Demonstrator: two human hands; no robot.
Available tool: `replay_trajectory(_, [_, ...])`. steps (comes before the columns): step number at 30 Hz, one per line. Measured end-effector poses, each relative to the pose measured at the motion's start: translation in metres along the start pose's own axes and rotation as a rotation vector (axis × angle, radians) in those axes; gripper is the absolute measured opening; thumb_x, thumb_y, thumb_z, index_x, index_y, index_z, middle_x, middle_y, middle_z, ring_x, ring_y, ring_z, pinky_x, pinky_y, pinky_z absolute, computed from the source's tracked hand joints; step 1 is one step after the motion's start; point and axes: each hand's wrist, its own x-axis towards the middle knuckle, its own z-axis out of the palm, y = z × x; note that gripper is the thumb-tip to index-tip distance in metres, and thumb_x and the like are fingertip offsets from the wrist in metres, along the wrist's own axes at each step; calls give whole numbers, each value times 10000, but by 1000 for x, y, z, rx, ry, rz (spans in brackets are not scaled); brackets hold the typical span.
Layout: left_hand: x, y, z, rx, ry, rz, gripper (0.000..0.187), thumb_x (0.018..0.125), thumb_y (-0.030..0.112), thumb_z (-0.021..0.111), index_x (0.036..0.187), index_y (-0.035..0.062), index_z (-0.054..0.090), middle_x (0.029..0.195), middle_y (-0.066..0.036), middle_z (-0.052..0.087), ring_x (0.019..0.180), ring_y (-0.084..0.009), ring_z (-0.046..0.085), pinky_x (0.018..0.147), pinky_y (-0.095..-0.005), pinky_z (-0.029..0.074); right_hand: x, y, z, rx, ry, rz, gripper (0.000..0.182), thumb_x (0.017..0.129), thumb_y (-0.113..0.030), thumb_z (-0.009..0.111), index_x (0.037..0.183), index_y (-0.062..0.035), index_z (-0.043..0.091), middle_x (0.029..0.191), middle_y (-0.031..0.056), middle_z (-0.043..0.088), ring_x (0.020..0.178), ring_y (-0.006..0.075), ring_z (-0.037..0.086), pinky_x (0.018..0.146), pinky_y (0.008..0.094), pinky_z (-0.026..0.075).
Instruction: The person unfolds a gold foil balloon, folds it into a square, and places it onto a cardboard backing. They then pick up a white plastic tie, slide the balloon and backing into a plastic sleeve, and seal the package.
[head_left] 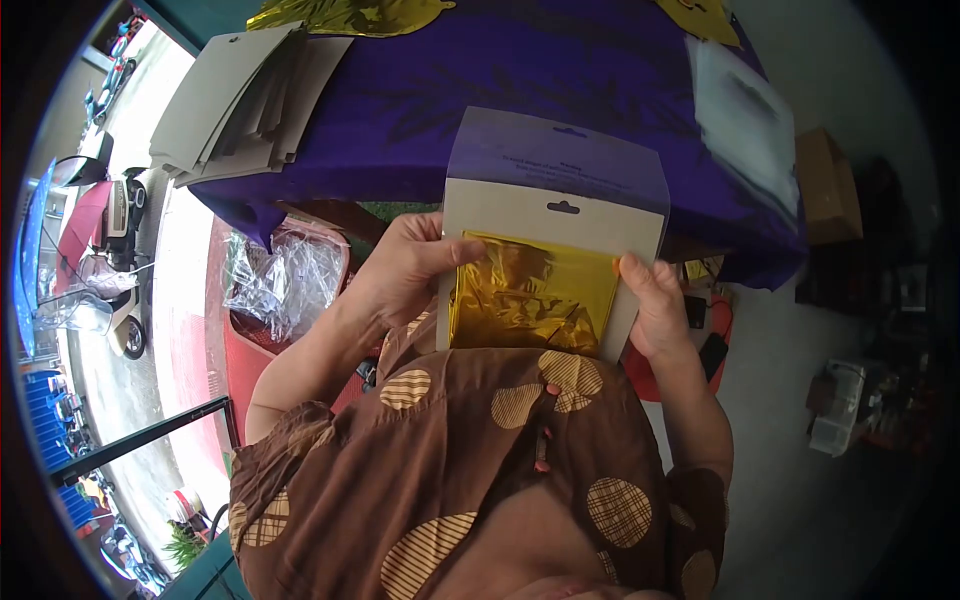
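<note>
A white backing card (545,208) with a hang hole is upright before my chest. A purple-tinted printed flap (560,150), with its own hang hole, extends beyond the card's top. Folded shiny gold foil (545,295) lies against the card's front, its lower end partly hidden by my shirt. My left hand (410,262) grips the left edge, thumb over the foil's upper corner and fingers behind. On the opposite edge, my right hand (655,300) pinches the card, with the thumb at the foil's right side.
A purple cloth (400,130) covers the table ahead. Stacked pale cards (225,100) sit at its left, clear plastic sleeves (745,120) at its right. More gold foil (350,15) lies at the back. A red basket (262,335) with crumpled clear plastic (285,275) stands below left.
</note>
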Motion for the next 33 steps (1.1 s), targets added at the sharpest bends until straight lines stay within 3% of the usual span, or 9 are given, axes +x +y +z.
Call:
replay_trajectory(7, [-32, -21, -13, 291, 40, -124, 233, 884, 49, 699, 1088, -63, 700, 1059, -128, 724, 910, -168, 690, 829, -299, 543, -31, 13, -3, -184, -9, 88, 336, 996, -258, 634, 1223, -12, 653, 1127, 27, 688, 1021, 88, 610, 916, 271, 469])
replay_trajectory(11, [-40, -25, -13, 241, 12, -108, 248, 906, 76, 689, 1110, -66, 688, 1046, -122, 723, 900, -164, 688, 827, -294, 545, -38, 20, -15, -136, -55, 126, 334, 980, -257, 660, 1190, 3, 659, 1099, 39, 687, 971, 87, 615, 858, 256, 484])
replay_trajectory(16, [-17, -4, -12, 268, -84, 22, 268, 978, 145, 625, 1140, -64, 668, 1034, -76, 716, 938, -121, 662, 860, -273, 535, -22, 2, 7, -39, 28, 0, 286, 976, -197, 662, 1174, 10, 659, 1102, 55, 691, 956, 104, 637, 866, 272, 508])
replay_trajectory(20, [-3, 27, 19, 72, -78, 184, 365, 975, 182, 633, 1228, -78, 591, 1101, -95, 688, 959, -138, 664, 883, -279, 535, 3, -25, 9, -61, 52, -132, 284, 982, -168, 641, 1179, 36, 641, 1123, 74, 688, 985, 122, 648, 893, 284, 514])
replay_trajectory(24, [16, 51, 32, 409, -118, 355, 451, 904, 80, 656, 1297, -107, 536, 1173, -164, 681, 1051, -213, 677, 981, -326, 512, 38, -63, 17, -145, 16, -166, 322, 1010, -197, 588, 1208, 55, 614, 1138, 88, 681, 1023, 131, 642, 911, 283, 507])
replay_trajectory(26, [26, 63, 38, 377, -92, 373, 424, 891, 25, 638, 1285, -101, 544, 1148, -159, 689, 988, -221, 698, 905, -339, 559, 55, -81, 17, -115, -26, -127, 350, 1022, -231, 568, 1212, 60, 608, 1136, 95, 680, 1025, 137, 647, 910, 286, 511])
replay_trajectory(29, [43, 74, 36, 365, -85, 401, 407, 901, 32, 632, 1280, -90, 547, 1104, -155, 698, 900, -224, 714, 755, -359, 613, 75, -97, 20, -92, -19, -103, 395, 1046, -288, 501, 1185, 68, 603, 1054, 113, 685, 900, 170, 693, 749, 319, 580])
replay_trajectory(31, [54, 80, 34, 367, -88, 406, 406, 904, 41, 638, 1280, -85, 550, 1097, -154, 699, 901, -222, 713, 744, -356, 615, 86, -105, 18, -102, -60, -82, 401, 1051, -299, 479, 1159, 66, 606, 997, 118, 687, 808, 181, 703, 636, 328, 591])
replay_trajectory(33, [64, 84, 34, 354, -79, 410, 382, 915, 41, 630, 1265, -86, 545, 1097, -164, 694, 899, -224, 714, 734, -347, 623, 100, -110, 12, -119, -79, -64, 383, 1044, -281, 488, 1157, 66, 606, 994, 116, 687, 800, 177, 699, 635, 325, 588])
